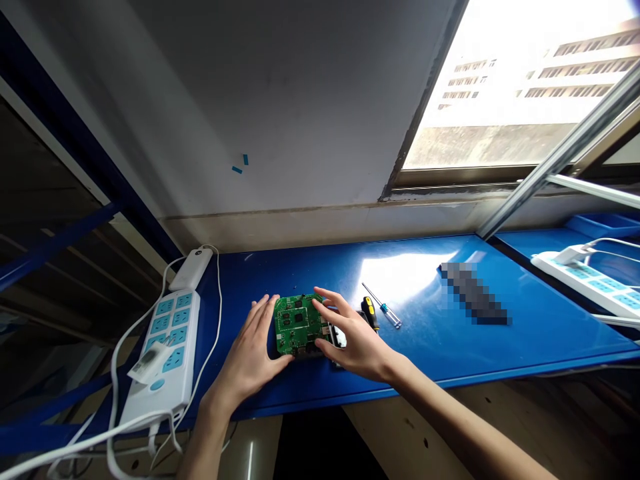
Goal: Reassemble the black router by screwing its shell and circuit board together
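A green circuit board (287, 325) with dark chips lies face up close to the table's front edge. Along its left side rest the fingers of my left hand (254, 340), with the thumb at the lower left corner. My right hand (350, 333) grips the right side, fingertips at the top right corner and thumb lower down. A dark and silvery part shows beneath my right palm, mostly hidden. Just right of that hand are a yellow and black screwdriver (369, 312) and a longer screwdriver with a clear handle (391, 316).
The blue table (425, 353) runs along a wall beneath a window. At left, a white power strip (187, 350) lies with loose white cables. A pixelated dark object (473, 293) lies to the right. Beyond a metal post are another power strip (590, 277) and a blue tray (603, 225).
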A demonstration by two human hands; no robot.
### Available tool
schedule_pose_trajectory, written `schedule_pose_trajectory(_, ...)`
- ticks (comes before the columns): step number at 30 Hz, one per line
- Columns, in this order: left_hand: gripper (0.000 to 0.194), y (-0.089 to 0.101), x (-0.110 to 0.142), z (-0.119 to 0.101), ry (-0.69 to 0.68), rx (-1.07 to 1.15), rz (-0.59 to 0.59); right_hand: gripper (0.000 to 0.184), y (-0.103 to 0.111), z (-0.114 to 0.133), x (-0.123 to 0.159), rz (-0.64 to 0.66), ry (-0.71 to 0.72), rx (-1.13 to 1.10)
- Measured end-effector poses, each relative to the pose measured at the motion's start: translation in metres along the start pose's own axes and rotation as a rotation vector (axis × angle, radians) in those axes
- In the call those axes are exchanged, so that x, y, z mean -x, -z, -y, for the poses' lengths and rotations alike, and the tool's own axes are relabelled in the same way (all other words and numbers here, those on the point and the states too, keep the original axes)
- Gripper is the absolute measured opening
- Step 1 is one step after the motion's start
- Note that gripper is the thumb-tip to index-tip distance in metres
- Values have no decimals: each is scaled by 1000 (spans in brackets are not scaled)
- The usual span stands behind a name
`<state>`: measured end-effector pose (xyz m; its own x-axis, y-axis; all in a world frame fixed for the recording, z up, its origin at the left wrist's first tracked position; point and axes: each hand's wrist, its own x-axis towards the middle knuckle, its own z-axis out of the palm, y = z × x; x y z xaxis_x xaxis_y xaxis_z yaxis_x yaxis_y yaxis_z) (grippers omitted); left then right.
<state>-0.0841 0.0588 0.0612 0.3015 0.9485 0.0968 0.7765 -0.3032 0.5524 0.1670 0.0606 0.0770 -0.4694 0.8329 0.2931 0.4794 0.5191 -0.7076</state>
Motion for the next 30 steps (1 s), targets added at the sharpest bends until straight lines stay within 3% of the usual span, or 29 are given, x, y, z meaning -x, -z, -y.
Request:
schedule_pose_trajectory(5, 98, 14, 9, -12, -128, -130, -101, 93, 10, 19, 7, -11, 65, 81)
schedule_pose_trajectory(11, 99, 33, 18, -28, -211, -200, -133, 116, 22, 44, 16, -9, 74, 252)
schedule_pose_trajectory(19, 97, 50, 30, -45, -282, -235, -164, 113, 30, 66, 26, -92, 177, 404)
schedule_pose_trajectory(30, 99, 58, 44, -53, -266, -220, -172, 112, 36, 76, 33, -131, 201, 408)
